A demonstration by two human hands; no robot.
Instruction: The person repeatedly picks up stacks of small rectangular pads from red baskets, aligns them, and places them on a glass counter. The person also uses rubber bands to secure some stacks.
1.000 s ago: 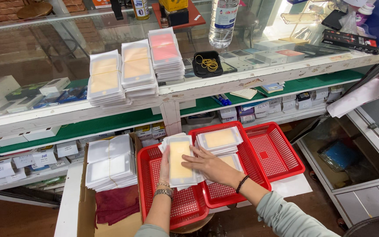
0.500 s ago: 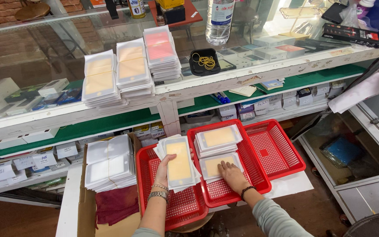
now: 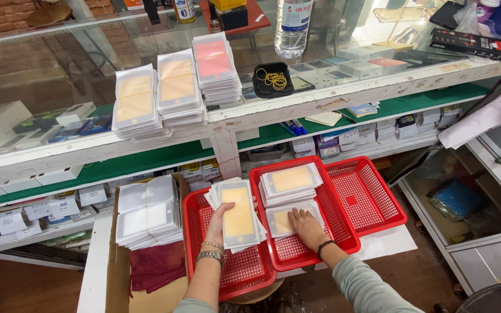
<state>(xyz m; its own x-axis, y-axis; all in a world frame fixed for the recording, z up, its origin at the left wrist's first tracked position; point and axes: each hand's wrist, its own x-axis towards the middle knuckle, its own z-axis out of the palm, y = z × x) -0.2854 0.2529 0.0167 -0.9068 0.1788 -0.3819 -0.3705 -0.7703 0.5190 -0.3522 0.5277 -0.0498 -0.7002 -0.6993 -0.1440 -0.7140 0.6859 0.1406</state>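
Left hand (image 3: 218,221): clasps fanned stack of clear-sleeved yellow packets (image 3: 239,215), above left red plastic mesh basket (image 3: 236,272).
Right hand (image 3: 307,226): flat, fingers spread, pressing low packet pile (image 3: 288,220) in middle red basket (image 3: 314,249).
Progress: two piles sorted beside right hand; held stack remains.

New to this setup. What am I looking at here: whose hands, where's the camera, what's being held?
There is no machine: a person works with bare hands, filmed by one camera worn on the head, looking down. The left hand holds a fanned stack of clear flat packets with orange inserts over the left red basket. The right hand rests on a small pile of packets in the middle red basket, below a second pile. Above, more packet stacks sit on a glass counter.
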